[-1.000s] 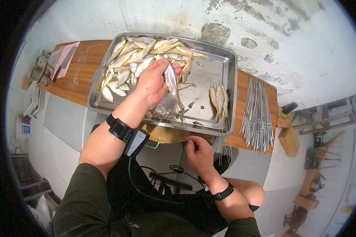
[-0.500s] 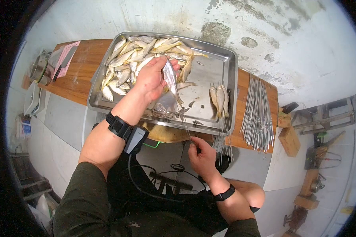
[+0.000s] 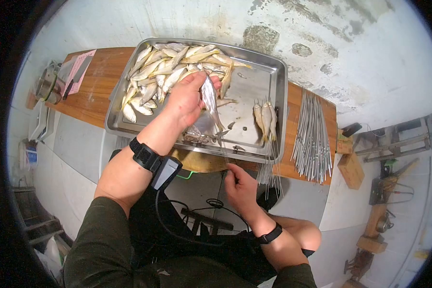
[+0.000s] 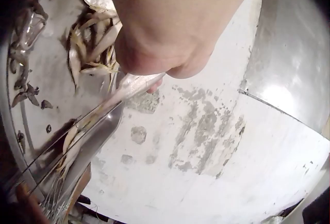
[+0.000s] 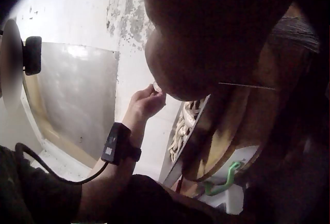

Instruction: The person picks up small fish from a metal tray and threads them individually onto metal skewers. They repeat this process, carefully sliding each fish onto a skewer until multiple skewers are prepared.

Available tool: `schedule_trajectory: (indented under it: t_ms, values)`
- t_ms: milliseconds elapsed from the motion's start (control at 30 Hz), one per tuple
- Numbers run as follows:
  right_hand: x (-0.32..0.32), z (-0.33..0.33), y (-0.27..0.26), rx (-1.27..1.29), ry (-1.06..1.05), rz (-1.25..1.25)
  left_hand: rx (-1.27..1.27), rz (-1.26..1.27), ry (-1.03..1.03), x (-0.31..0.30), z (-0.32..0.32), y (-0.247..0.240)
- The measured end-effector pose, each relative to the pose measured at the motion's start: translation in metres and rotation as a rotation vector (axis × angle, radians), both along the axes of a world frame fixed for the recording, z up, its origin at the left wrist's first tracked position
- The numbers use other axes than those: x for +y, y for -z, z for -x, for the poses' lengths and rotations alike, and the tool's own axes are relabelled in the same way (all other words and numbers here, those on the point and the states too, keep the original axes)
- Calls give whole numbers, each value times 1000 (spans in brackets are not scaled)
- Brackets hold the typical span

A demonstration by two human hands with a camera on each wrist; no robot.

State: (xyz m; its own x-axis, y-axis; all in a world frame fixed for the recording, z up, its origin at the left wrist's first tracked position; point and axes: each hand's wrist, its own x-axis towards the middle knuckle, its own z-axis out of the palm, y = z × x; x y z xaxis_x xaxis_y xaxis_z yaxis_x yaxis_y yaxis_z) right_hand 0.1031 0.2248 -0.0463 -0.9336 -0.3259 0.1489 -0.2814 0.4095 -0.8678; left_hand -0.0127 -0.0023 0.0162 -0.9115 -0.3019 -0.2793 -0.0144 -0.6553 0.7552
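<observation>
Over the steel tray (image 3: 282,81), my left hand (image 3: 185,98) holds a silvery fish (image 3: 210,98), its tail pointing down toward my lap. Below the tray's near edge, my right hand (image 3: 243,189) pinches thin metal skewers (image 3: 226,152) with thumb and forefinger. These skewers run up to the tail end of the fish; where their tips lie is hidden. From the left wrist, the fish (image 4: 136,83) shows under the palm, with the skewers (image 4: 77,141) slanting up toward it. A group of skewered fish (image 3: 265,117) lies at the tray's right, skewer ends hanging over the rim.
Many loose fish (image 3: 151,72) fill the tray's left and back. Scraps (image 3: 197,135) lie at its near edge. A bundle of skewers (image 3: 314,139) rests on the wooden board (image 3: 103,72) to the right; a knife (image 3: 79,74) lies far left. A wall (image 3: 201,19) rises behind.
My right hand shifted slightly right, then back left, still pinching the skewers. The fish in my left hand tilted a little; that hand stayed over the tray.
</observation>
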Motion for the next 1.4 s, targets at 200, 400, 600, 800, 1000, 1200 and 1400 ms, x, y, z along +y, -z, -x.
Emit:
schedule_trajectory:
  t_ms: [200, 400, 600, 800, 1000, 1200, 1400]
  values:
    - [-6, 2, -6, 6, -4, -17, -29, 9, -2, 10, -3, 0]
    - [-13, 5, -9, 82, 34, 30, -55, -6, 24, 19, -5, 6]
    - [-14, 6, -6, 29, 30, 14, -34, -22, 36, 19, -5, 10]
    - [-16, 6, -3, 47, 34, 50, -39, -44, 16, 16, -4, 9]
    - [-13, 12, -14, 142, -12, -43, -41, -20, 29, 19, -7, 2]
    - [-17, 18, -15, -45, -16, -32, -57, -3, 83, 22, -10, 12]
    - [-19, 22, -17, -51, -10, -14, -68, 31, 115, 20, -9, 10]
